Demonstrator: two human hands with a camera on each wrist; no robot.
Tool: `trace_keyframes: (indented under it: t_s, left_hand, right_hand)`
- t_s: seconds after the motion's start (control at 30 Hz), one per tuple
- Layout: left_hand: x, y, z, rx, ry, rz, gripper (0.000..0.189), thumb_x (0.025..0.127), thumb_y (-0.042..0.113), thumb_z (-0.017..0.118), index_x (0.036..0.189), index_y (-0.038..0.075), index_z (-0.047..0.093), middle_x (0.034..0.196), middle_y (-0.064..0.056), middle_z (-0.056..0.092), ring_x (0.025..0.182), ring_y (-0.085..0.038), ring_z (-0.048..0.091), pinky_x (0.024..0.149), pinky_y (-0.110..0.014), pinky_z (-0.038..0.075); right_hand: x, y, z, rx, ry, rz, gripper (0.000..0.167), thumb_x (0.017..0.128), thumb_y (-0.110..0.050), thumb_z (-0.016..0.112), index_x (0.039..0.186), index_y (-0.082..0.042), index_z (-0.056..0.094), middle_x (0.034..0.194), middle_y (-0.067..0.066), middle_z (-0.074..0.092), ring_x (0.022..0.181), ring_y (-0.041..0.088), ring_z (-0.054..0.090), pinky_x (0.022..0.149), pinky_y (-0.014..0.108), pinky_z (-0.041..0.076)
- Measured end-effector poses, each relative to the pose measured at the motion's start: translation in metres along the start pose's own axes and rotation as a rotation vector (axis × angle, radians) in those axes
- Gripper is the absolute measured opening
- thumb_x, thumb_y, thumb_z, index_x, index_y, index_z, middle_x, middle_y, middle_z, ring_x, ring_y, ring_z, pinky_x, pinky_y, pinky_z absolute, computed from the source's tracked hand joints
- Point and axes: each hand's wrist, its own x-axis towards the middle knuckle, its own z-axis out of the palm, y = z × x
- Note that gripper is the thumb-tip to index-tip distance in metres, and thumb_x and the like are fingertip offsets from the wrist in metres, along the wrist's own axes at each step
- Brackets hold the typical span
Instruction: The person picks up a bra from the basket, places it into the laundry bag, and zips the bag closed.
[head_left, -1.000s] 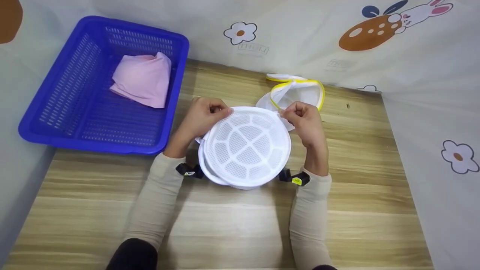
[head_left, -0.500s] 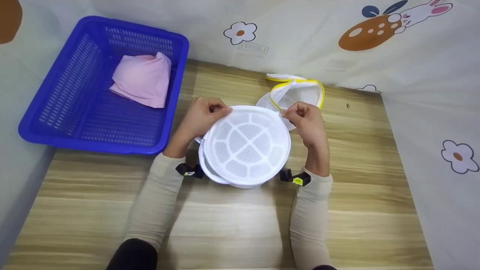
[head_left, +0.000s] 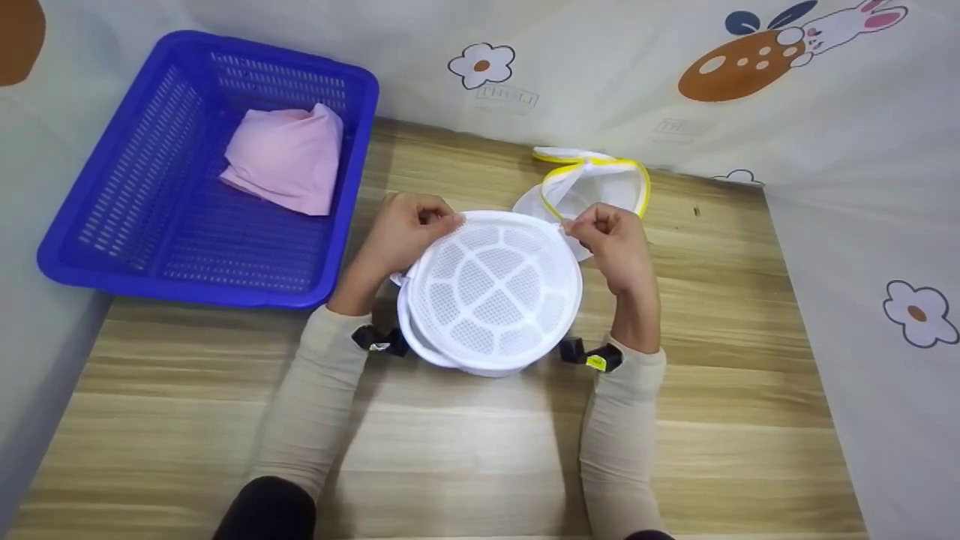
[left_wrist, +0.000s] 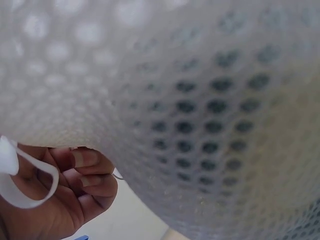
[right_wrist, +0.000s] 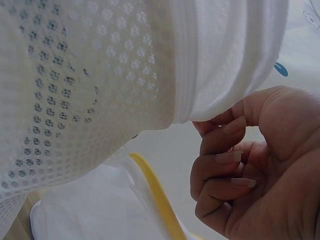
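Observation:
A round white mesh laundry bag [head_left: 496,289] is held up between both hands in the head view, its flat ribbed end facing up. The left hand [head_left: 411,229] pinches its upper left rim between thumb and fingers. At the upper right rim, the right hand [head_left: 611,244] pinches the edge near the zipper band. Seen from the left wrist, honeycomb mesh [left_wrist: 210,110] fills most of the frame, and a white loop [left_wrist: 37,192] hangs before the left hand [left_wrist: 70,195]. The right wrist view shows the white rim [right_wrist: 220,60] pinched by the fingers of the right hand [right_wrist: 250,165].
A blue plastic basket [head_left: 358,187] stands at the left with a folded pink cloth [head_left: 289,161] inside. Behind the right hand lies another white mesh bag with yellow trim [head_left: 600,187], close to the patterned wall covering [head_left: 600,82]. The table has a wood-grain top [head_left: 735,420].
Very little differs. The bag's rim and the right hand have shifted very slightly; both hands keep their pinch on the bag.

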Motion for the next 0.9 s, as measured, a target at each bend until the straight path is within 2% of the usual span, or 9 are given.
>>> trace_keyframes:
  t_s: [0.23,0.63,0.8,0.9]
  left_hand:
    - [0.0003,0.0005,-0.0001,0.015,0.004,-0.023,0.014,0.084,0.016,0.071,0.077,0.004,0.075,0.061,0.001,0.058,0.055,-0.010,0.046,0.052,-0.022,0.035]
    - [-0.0001,0.0011,-0.0013,0.015,0.018,-0.055,0.013,0.085,0.013,0.070,0.078,0.003,0.074,0.065,-0.001,0.060,0.059,-0.012,0.048,0.056,-0.023,0.035]
    - [-0.0001,0.0021,-0.0007,0.001,0.007,-0.076,0.013,0.085,0.013,0.070,0.079,0.002,0.074,0.064,-0.001,0.059,0.059,-0.012,0.048,0.055,-0.022,0.035]
    - [-0.0008,0.0044,-0.0003,-0.051,-0.029,-0.109,0.011,0.086,0.011,0.069,0.084,0.001,0.073,0.060,-0.001,0.057,0.054,-0.010,0.048,0.051,-0.021,0.037]
  right_hand:
    - [0.0003,0.0026,0.0005,0.024,0.006,-0.008,0.016,0.082,0.006,0.059,0.067,0.000,0.057,0.054,-0.002,0.041,0.050,0.007,0.035,0.045,0.019,0.027]
    - [0.0002,0.0022,-0.0021,0.022,0.022,-0.005,0.016,0.082,0.005,0.060,0.067,0.000,0.057,0.055,0.001,0.042,0.047,0.005,0.035,0.042,0.018,0.025]
    - [-0.0006,-0.0021,-0.0013,0.018,0.016,0.006,0.016,0.083,0.006,0.060,0.068,0.001,0.058,0.056,0.002,0.042,0.048,0.005,0.036,0.043,0.018,0.027]
    - [0.0005,-0.0007,0.0005,0.004,0.029,0.006,0.015,0.084,0.004,0.061,0.069,0.002,0.058,0.057,0.003,0.044,0.050,0.006,0.038,0.046,0.019,0.030]
